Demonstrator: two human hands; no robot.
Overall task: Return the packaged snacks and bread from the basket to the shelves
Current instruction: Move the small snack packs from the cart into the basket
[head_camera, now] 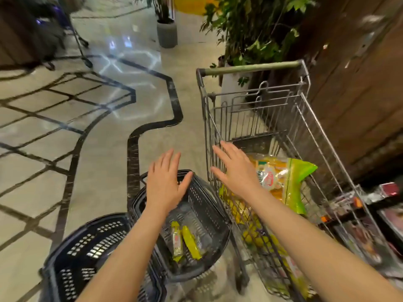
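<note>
At the lower left of the frame a dark plastic basket [87,253] stands on the tiled floor [54,131]; what it holds cannot be told, since a forearm crosses it. Just right of it, touching or nearly so, a second dark basket [209,212] holds two narrow yellow-green snack packets [185,243] lying side by side on its bottom, tilted toward each other.

The left hand [165,184] hovers over the far rim of this second basket, palm down, fingers straight and slightly spread, its grip released and holding nothing. The snack packets lie below and nearer the camera than this hand, well apart from its fingers, under the wrist and forearm.

Right of centre the right hand [235,171] reaches out flat over the near left edge of a wire shopping cart [305,127], fingers straight and spread, its grip likewise released. Just beside it, to the right and slightly below the palm, lies a clear bag of bread with green and yellow print [285,182] inside the cart; whether the hand touches it cannot be told. More yellow packages [257,234] sit lower in the cart, under the forearm.

A potted plant [257,35] stands behind the cart at the upper right, and a shelf with packaged goods [370,214] shows blurred at the far right edge.
</note>
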